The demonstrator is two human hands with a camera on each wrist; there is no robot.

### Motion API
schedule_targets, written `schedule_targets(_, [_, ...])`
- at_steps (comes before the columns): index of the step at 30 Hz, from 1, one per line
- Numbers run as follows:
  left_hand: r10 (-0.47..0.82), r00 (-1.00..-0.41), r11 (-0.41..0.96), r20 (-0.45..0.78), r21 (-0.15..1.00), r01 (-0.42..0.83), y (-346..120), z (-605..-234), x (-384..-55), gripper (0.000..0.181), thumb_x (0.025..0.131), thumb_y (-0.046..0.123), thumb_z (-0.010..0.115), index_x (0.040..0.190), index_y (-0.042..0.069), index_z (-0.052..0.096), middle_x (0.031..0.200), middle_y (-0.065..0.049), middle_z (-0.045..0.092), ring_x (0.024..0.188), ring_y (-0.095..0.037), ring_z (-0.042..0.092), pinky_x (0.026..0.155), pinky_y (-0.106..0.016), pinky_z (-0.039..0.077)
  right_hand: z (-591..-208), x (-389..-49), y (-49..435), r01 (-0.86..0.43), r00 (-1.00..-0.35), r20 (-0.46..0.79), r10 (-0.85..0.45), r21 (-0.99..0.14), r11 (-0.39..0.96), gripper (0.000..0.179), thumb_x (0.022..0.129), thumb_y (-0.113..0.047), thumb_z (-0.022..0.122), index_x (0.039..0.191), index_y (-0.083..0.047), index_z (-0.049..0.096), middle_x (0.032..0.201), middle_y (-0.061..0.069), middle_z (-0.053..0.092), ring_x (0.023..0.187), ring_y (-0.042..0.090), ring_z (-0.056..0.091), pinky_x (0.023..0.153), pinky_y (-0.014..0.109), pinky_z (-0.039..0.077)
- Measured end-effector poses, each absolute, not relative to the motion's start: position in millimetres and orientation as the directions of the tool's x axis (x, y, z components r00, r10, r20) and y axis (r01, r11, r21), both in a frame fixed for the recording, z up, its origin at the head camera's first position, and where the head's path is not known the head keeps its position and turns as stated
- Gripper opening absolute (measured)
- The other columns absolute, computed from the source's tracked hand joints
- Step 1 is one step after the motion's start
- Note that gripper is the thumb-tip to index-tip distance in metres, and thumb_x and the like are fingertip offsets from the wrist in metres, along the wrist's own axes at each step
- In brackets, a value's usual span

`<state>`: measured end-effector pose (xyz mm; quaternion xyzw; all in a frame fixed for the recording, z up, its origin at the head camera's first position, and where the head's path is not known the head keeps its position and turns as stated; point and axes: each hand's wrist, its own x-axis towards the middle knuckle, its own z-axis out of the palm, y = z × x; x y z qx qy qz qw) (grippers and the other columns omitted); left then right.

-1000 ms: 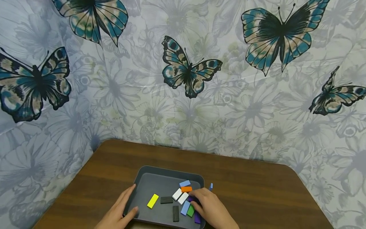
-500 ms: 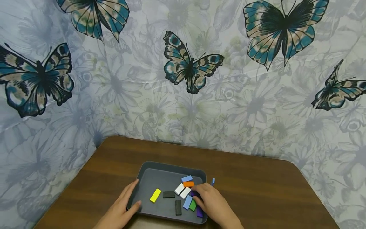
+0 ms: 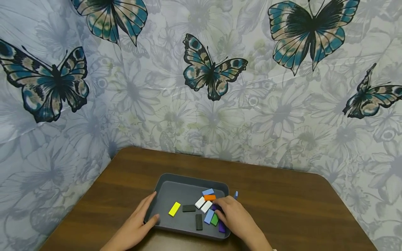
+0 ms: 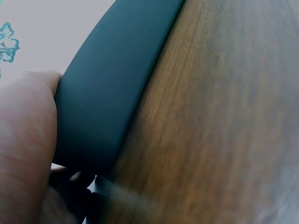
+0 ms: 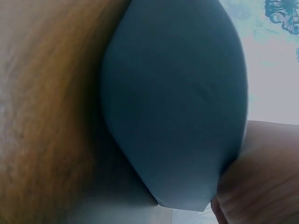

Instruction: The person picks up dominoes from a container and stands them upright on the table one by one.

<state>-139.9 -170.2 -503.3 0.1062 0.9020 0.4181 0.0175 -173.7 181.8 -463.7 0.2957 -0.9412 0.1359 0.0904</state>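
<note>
The dark grey tray (image 3: 176,228) lies on the table, with coloured blocks mostly in its right half. My left hand (image 3: 135,219) holds its left front corner, the thumb over the rim and the fingers along the outer side. In the left wrist view the thumb (image 4: 25,144) overlaps the tray wall (image 4: 105,88). My right hand (image 3: 237,218) reaches over the right rim, bent fingers and thumb on either side of a purple block (image 3: 215,207). I cannot tell whether it pinches this block. A green block (image 3: 214,219) and light blue block (image 3: 208,217) lie beside the thumb.
Also in the tray are a yellow block (image 3: 174,209), two black blocks (image 3: 189,208), two white blocks (image 3: 206,206), an orange block (image 3: 209,197), another light blue one and a second purple block (image 3: 222,226). A small blue block (image 3: 236,194) stands outside, on the brown table (image 3: 282,202).
The head view has shifted slightly, so tray and hands appear higher and further right. Both hands keep their places at the tray, and the blocks lie as before.
</note>
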Motion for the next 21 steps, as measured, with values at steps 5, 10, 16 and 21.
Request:
schedule_targets(5, [0.208,-0.976,0.623,0.055,0.762,0.176,-170.2,-503.5,-140.9,0.075,0.096,0.050,0.053,0.155,0.028,0.014,0.158,-0.001,0.021,0.143,-0.029,0.027,0.106,-0.058,0.033,-465.5,-175.2,180.7,-0.587,-0.804,0.271,-0.530,-0.209,0.783,0.020,0.091,-0.026,0.067,0.109,-0.017,0.067,0.103,-0.008,0.067,0.096,0.009,0.059,0.079,0.028,0.053])
schedule_targets(10, [0.209,-0.975,0.621,0.077,0.759,0.193,-168.7,-501.6,-143.4,0.074,0.096,0.048,0.053,0.155,0.027,0.014,0.158,-0.003,0.021,0.143,-0.031,0.027,0.106,-0.059,0.032,-461.3,-176.7,181.8,-0.590,-0.798,0.284,-0.531,-0.193,0.784,0.019,0.091,-0.025,0.067,0.108,-0.016,0.067,0.103,-0.006,0.067,0.095,0.009,0.058,0.079,0.027,0.052])
schedule_targets(16, [0.217,-0.974,0.630,0.069,0.752,0.194,-166.5,-501.6,-143.0,0.075,0.096,0.050,0.053,0.155,0.027,0.014,0.158,-0.002,0.022,0.143,-0.029,0.028,0.107,-0.058,0.033,-460.0,-174.6,184.1,-0.585,-0.803,0.276,-0.529,-0.187,0.789,0.020,0.091,-0.026,0.068,0.107,-0.015,0.068,0.101,-0.006,0.068,0.093,0.009,0.058,0.078,0.027,0.052])
schedule_targets(21, [0.215,-0.973,0.639,0.082,0.741,0.204,-169.6,-502.3,-140.5,0.074,0.096,0.049,0.052,0.155,0.026,0.015,0.157,-0.004,0.023,0.142,-0.032,0.030,0.104,-0.060,0.035,-461.9,-174.7,180.3,-0.598,-0.791,0.289,-0.539,-0.181,0.781,0.020,0.091,-0.025,0.068,0.108,-0.015,0.067,0.101,-0.005,0.068,0.094,0.010,0.058,0.078,0.027,0.052])
